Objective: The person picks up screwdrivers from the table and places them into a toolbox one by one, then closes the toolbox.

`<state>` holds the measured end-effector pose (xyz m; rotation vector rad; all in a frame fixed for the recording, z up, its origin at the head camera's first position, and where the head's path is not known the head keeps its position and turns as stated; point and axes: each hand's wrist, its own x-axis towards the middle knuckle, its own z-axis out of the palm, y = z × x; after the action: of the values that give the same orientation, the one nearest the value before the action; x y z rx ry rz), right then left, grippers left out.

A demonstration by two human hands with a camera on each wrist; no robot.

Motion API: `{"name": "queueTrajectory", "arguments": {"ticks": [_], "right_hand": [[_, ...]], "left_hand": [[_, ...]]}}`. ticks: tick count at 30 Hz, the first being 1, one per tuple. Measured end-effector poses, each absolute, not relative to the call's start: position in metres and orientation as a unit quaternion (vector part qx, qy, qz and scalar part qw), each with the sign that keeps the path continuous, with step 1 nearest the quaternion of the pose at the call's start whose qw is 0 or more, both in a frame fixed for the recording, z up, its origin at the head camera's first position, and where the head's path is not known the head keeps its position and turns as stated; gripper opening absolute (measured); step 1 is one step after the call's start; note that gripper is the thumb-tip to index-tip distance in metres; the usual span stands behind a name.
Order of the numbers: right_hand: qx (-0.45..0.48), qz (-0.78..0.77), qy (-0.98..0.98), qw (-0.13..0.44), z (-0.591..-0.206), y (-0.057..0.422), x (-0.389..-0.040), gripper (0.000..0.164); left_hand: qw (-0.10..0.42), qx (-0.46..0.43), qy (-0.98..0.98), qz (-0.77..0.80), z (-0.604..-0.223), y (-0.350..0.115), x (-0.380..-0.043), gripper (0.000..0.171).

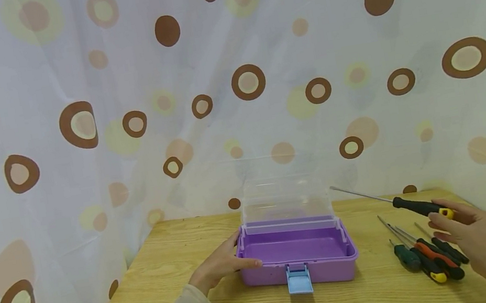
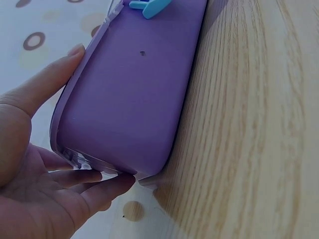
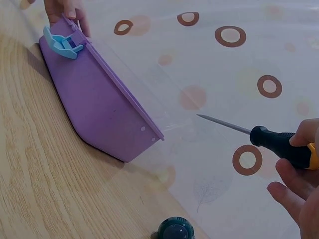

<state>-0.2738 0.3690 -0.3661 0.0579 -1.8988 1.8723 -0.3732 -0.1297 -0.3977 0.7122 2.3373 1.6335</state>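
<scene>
A purple toolbox [image 1: 298, 275] stands on the table, its clear lid [image 1: 285, 195] raised and its pale blue latch [image 1: 299, 280] hanging down at the front. My left hand [image 1: 220, 265] holds the box's left end. In the left wrist view, the thumb [image 2: 47, 82] lies along the front rim and the fingers touch the end wall. Off the table, my right hand [image 1: 476, 236] grips a screwdriver [image 1: 416, 206] by the end of its black and yellow handle. Its shaft points left towards the lid. The box's inside shows bare purple plastic.
Several screwdrivers lie bunched on the table right of the box, among them a green-handled one [image 1: 406, 257] and a red and black one [image 1: 436, 256]. The wooden table [image 1: 158, 281] meets a dotted curtain [image 1: 200, 63] behind and at both sides.
</scene>
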Motion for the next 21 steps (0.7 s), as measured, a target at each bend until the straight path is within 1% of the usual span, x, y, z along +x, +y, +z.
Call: {"name": "queueTrajectory", "arguments": {"ticks": [3,6,11,14,21], "right_hand": [[0.036,0.695,-0.679,0.234,-0.367,0.368,-0.275,0.03],[0.058,0.723,-0.655,0.212,-0.367,0.367,-0.276,0.031],[0.091,0.789,-0.593,0.128,-0.369,0.364,-0.284,0.036],[0.101,0.798,-0.587,0.094,-0.369,0.361,-0.289,0.037],[0.117,0.756,-0.64,0.068,-0.366,0.345,-0.296,0.036]], "left_hand": [[0.102,0.236,0.792,0.554,-0.399,-0.13,-0.372,0.11],[0.101,0.232,0.793,0.554,-0.4,-0.131,-0.371,0.11],[0.098,0.234,0.793,0.554,-0.399,-0.131,-0.371,0.111],[0.1,0.237,0.792,0.554,-0.399,-0.13,-0.374,0.111],[0.1,0.227,0.798,0.549,-0.396,-0.13,-0.372,0.11]]}}
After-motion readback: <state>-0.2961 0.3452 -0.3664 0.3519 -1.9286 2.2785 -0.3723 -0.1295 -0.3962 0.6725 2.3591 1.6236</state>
